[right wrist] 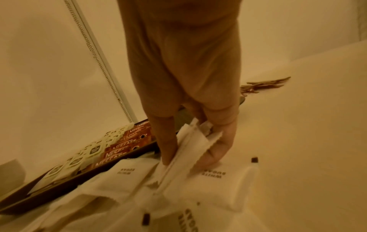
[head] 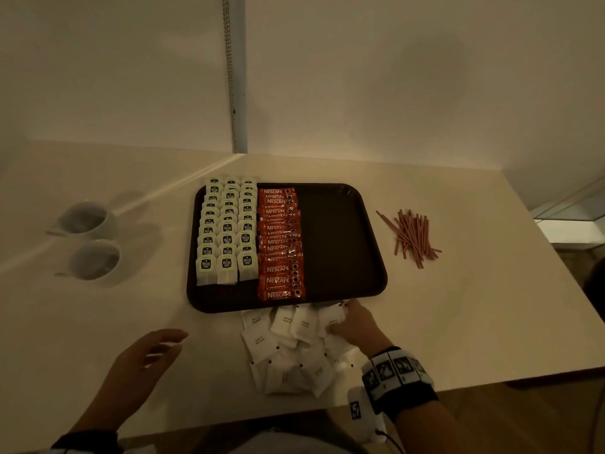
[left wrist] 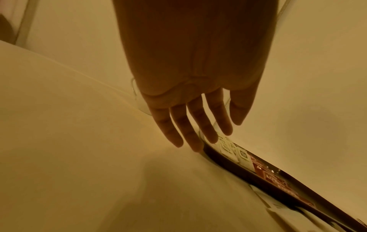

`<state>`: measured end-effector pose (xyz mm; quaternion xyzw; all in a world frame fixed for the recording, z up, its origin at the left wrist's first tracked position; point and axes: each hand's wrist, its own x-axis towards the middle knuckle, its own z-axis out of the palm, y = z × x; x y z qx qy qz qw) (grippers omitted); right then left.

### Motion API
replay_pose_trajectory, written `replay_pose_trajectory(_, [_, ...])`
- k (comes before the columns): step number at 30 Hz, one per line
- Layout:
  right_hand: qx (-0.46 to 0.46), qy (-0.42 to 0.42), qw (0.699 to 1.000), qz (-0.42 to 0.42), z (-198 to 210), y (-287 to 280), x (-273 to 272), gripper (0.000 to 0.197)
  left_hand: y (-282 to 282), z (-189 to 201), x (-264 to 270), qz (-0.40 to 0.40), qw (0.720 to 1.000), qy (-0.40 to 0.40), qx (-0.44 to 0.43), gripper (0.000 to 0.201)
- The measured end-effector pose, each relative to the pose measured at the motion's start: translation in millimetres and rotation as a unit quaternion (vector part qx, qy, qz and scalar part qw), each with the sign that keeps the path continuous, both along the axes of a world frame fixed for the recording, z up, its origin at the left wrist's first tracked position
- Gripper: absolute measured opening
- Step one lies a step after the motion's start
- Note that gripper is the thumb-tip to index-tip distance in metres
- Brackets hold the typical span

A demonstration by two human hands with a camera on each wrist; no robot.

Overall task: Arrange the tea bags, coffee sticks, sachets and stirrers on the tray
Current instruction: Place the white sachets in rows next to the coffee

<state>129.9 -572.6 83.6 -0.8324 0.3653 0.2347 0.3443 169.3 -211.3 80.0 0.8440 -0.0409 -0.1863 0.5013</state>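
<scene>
Your right hand (head: 355,324) is pinching sachets (right wrist: 190,146) just before the tray (head: 376,257), its bare half lying straight ahead, while your left hand (head: 144,358) is hovering slack.

red coffee sticks (head: 281,244) read "nescafe"; tea bags (head: 226,231) read "mccoy teas"; white sachets (head: 288,345) carry "white sugar", printed upside down.

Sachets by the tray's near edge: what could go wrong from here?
1. The right hand pinches several sachets at once; some may slip or land uneven.
2. The loose sachet pile touches the tray rim; lifting could scatter it.
3. The coffee sticks border the bare area, so placing could nudge them.
</scene>
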Motion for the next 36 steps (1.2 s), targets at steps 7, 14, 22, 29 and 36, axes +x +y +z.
replay_pose_trajectory(7, [0.102, -0.038, 0.99, -0.087, 8, -33, -13, 0.04, 1, 8, 10, -0.004, 1.0, -0.019, 0.0, 0.028])
replay_pose_trajectory(14, [0.208, -0.165, 0.961, -0.082, 67, -67, -17, 0.022, -47, 50, 46, -0.055, 0.996, -0.067, -0.037, 0.037])
replay_pose_trajectory(22, [0.298, -0.362, 0.879, 0.082, 169, -3, 60, 0.056, -173, 136, 87, -0.14, 0.892, 0.307, -0.3, 0.084])
replay_pose_trajectory(29, [0.184, -0.405, 0.879, 0.171, 188, 29, 96, 0.054, -203, 179, 94, -0.039, 0.785, 0.333, -0.521, 0.051])
replay_pose_trajectory(36, [0.008, -0.478, 0.853, 0.208, 178, 25, 109, 0.053, -198, 176, 100, 0.002, 0.79, 0.309, -0.529, 0.04])
